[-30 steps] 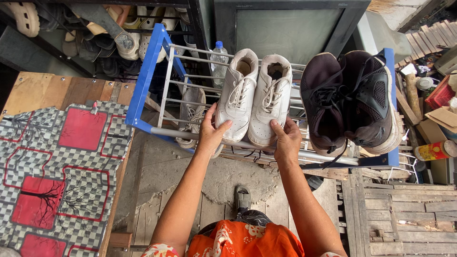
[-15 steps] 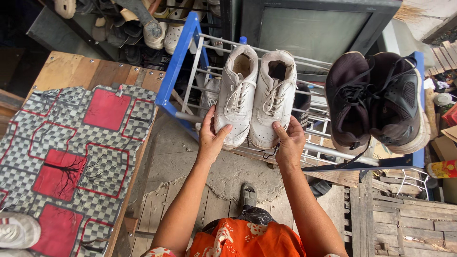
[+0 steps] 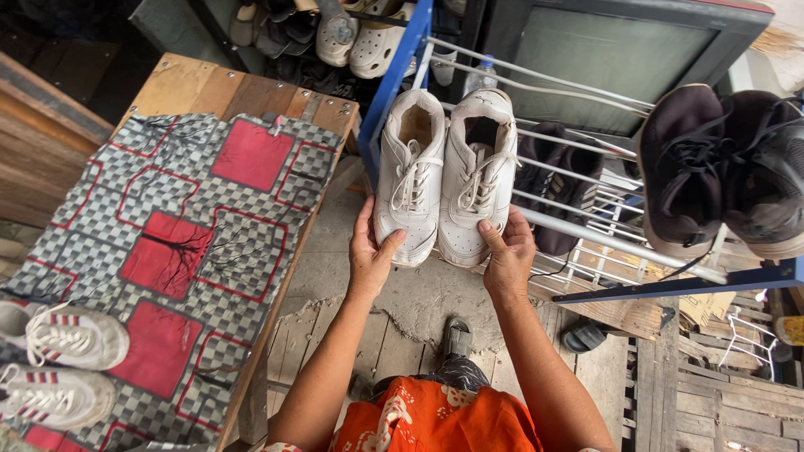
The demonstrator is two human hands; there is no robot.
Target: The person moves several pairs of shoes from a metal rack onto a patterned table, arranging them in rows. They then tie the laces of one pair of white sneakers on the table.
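My left hand [image 3: 371,255] gripping the toe of one white sneaker [image 3: 409,176], my right hand [image 3: 508,255] gripping its twin [image 3: 479,176], both shoes side by side against a metal rack [image 3: 586,230], black shoes [image 3: 724,172] resting farther right

White sneakers [image 3: 444,176]; black sneakers [image 3: 724,172]; blue rack frame [image 3: 394,84]; grey-checked cloth [image 3: 167,243], red squares; orange floral garment [image 3: 435,418].

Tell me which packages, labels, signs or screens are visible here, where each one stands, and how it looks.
Old grey-green television screen in a dark frame: top right, behind the metal shoe rack; switched off, rectangular.
Clear plastic bottle with a blue cap: behind the white sneakers, upright.
Flat brown cardboard pieces: right, under the rack.
No sign visible.
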